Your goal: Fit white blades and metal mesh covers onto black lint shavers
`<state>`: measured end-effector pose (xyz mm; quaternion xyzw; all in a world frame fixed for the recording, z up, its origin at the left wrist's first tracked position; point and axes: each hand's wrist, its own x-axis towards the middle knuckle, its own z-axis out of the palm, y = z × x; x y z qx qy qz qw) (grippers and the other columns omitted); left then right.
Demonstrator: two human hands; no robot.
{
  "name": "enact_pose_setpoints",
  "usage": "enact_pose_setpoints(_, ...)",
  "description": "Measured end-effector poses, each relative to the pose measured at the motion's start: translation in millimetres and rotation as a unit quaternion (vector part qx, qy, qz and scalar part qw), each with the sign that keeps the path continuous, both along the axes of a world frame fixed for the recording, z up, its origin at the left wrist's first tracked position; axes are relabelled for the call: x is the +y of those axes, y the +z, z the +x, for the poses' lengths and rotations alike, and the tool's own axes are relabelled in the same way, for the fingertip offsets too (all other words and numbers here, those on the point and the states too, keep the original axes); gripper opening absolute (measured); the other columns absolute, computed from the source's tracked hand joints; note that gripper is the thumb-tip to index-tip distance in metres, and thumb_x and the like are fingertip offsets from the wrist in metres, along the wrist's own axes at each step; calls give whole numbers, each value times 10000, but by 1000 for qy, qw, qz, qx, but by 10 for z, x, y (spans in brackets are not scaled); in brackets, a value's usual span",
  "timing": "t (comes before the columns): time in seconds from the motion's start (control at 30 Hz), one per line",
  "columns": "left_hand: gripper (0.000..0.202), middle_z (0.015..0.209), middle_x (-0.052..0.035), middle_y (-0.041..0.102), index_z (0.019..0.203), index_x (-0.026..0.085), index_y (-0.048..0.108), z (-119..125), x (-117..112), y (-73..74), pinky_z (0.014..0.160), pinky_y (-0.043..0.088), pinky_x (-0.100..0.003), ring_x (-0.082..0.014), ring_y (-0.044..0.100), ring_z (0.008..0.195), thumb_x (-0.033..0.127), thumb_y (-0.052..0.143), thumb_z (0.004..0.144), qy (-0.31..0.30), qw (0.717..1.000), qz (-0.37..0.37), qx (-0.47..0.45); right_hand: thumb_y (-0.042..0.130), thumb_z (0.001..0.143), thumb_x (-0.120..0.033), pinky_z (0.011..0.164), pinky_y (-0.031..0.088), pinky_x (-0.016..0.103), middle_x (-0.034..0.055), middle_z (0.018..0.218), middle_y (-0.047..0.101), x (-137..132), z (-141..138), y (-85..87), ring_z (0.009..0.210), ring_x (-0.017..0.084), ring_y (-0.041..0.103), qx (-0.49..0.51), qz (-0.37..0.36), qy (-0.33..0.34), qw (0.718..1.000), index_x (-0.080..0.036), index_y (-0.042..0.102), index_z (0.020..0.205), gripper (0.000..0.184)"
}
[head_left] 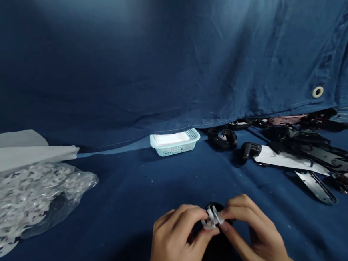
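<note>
Head view shows 2 bare hands meeting low in the middle, above a blue-covered table (121,195). Between them is a small clear plastic piece (212,223), with thin upright tabs; whether it is 1 part or 2 joined parts, I cannot tell. The left hand (178,236) has its grip clamped on the near left side of the piece, thumb and forefinger together on it. The right hand (254,228) pinches at its right edge, thumb below and fingers above. Just behind the piece, a dark rounded thing (215,205) is mostly hidden.

Well ahead of the hands, a pale blue basket (176,149) holds something white and flat (171,138). To the left, a clear plastic bag (31,198) is filled with many small whitish pieces, with white sheets (22,156) beyond it. On the right, black parts (223,139) and long panels (286,160) lie in a jumble, near a pink basket (287,120). Behind everything hangs a navy curtain (157,67).
</note>
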<state>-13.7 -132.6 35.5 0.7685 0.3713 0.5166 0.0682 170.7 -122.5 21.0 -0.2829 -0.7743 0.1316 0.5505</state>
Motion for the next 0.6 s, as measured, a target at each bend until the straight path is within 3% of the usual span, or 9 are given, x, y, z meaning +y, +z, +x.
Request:
enact_pose_setpoints(0.17,100,861,19,761,925,198,664,6,-22,31,726,572,-212,-132,736,767,153,713,850,-23,999,22,6,570,800,43,608,546,287,53,808,636,18,27,-44,717,176,618,15,12,-8,1000,-178,638,986,297)
enact_pose_setpoints(0.37,241,958,2,774,991,199,680,-13,-54,75,785,574,-228,-143,744,802,109,767,785,-48,999,19,4,570,778,44,573,534,295,46,778,626,11,56,-21,679,180,616,25,36,-24,999,-186,640,957,299)
enact_pose_setpoints(0.53,355,908,-13,731,983,196,673,-34,-65,167,690,591,-186,-132,709,736,198,867,686,-88,995,-34,-31,566,730,85,549,529,284,35,757,621,-4,65,-2,660,168,602,30,74,-11,997,-183,633,931,342)
enact_pose_setpoints(0.6,432,972,-23,699,1012,215,672,-46,-60,198,637,588,-174,-114,679,687,253,895,645,-87,994,-63,-36,570,717,98,543,533,283,33,754,620,-13,70,3,657,166,602,27,87,-7,996,-181,637,934,360)
